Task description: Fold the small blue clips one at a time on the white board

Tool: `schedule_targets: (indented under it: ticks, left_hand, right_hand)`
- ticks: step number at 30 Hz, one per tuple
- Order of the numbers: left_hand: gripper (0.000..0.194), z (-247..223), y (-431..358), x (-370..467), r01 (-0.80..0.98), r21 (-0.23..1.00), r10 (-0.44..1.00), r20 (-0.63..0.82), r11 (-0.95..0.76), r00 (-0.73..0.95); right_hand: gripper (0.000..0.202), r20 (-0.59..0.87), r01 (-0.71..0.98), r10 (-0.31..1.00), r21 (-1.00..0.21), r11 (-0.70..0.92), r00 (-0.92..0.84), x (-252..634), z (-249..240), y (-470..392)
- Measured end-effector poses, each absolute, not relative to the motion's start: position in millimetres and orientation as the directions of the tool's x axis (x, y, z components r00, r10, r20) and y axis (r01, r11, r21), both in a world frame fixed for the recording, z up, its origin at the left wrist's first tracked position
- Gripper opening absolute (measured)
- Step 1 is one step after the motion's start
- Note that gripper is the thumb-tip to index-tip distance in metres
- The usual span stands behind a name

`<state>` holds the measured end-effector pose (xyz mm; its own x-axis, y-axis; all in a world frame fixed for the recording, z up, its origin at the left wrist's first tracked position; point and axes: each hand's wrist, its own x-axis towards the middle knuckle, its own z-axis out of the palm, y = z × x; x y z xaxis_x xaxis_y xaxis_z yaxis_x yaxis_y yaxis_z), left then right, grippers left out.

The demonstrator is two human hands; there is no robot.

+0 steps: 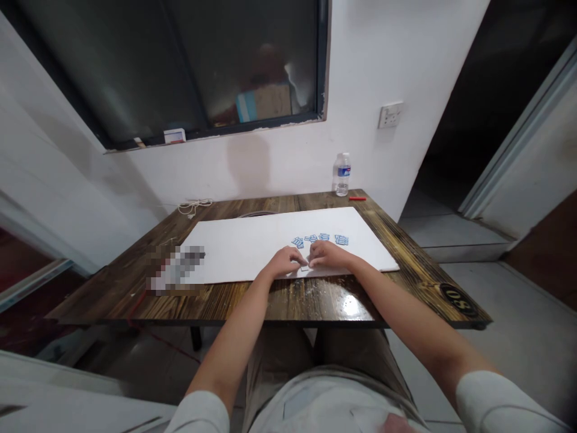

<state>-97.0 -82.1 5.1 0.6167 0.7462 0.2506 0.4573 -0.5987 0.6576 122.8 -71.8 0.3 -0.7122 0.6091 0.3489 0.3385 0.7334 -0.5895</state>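
Observation:
A white board (243, 246) lies on the dark wooden table. Both hands rest near its front edge, close together. My left hand (287, 261) has its fingertips by a small pale piece with a dark outline (304, 269). On the other side of that piece is my right hand (328, 255), fingers bent inward. Whether either hand grips the piece is too small to tell. Just beyond the hands, several blue shapes like written characters (323, 238) form a row on the board; the right hand partly hides some of them.
A water bottle (343, 174) and a red stick-like item (357, 198) are at the table's back right. A white cable (195, 207) lies at the back left. A pixelated area (178, 269) covers the board's left end. The wooden table (252, 304) has a round black plate at front right.

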Motion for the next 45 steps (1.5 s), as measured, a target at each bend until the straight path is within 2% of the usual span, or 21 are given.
schedule_targets:
  ticks: [4,8,10,12,14,18,25,30,33,39,43,45]
  left_hand:
    - [0.034,9,-86,-94,0.514,0.685,0.815,0.21,-0.517,0.54]
    - [0.031,10,-88,-93,0.601,0.69,0.907,0.212,-0.403,0.365]
    - [0.03,9,-86,-94,0.591,0.726,0.933,0.219,-0.352,0.287]
    - [0.031,6,-83,-94,0.551,0.774,0.948,0.213,-0.312,0.238]
    - [0.031,4,-81,-95,0.513,0.811,0.958,0.202,-0.28,0.204]
    - [0.031,2,-80,-95,0.48,0.838,0.965,0.204,-0.259,0.164]
    - [0.029,3,-81,-94,0.478,0.845,0.97,0.187,-0.239,0.154]
    - [0.027,3,-80,-94,0.477,0.844,0.969,0.188,-0.244,0.162]
    - [0.026,3,-80,-94,0.465,0.853,0.97,0.189,-0.238,0.15]
    - [0.023,7,-81,-94,0.406,0.89,0.978,0.179,-0.207,0.105]
    - [0.023,7,-82,-94,0.391,0.903,0.984,0.164,-0.177,0.067]
    - [0.023,6,-82,-94,0.388,0.906,0.986,0.16,-0.167,0.052]
  right_hand:
    - [0.026,0.368,0.385,0.673,-0.605,0.697,-0.642,123,2,-71]
    - [0.016,0.443,0.634,0.823,-0.532,0.561,-0.356,137,-2,-61]
    - [0.024,0.447,0.761,0.861,-0.462,0.455,-0.243,151,-4,-55]
    - [0.033,0.39,0.855,0.904,-0.394,0.337,-0.176,168,-5,-50]
    - [0.039,0.294,0.892,0.938,-0.351,0.285,-0.184,183,-4,-47]
    - [0.028,0.141,0.904,0.948,-0.289,0.315,-0.285,201,2,-45]
    - [0.024,0.096,0.928,0.937,-0.133,0.347,-0.336,195,13,-53]
    - [0.026,0.097,0.957,0.957,-0.067,0.282,-0.275,182,15,-57]
    - [0.027,0.139,0.962,0.962,-0.112,0.249,-0.233,180,13,-57]
    - [0.024,0.394,0.888,0.908,-0.353,0.295,-0.145,188,4,-54]
    - [0.027,0.448,0.85,0.892,-0.446,0.281,-0.059,189,3,-44]
    - [0.027,0.449,0.803,0.894,-0.535,0.262,0.008,187,2,-39]
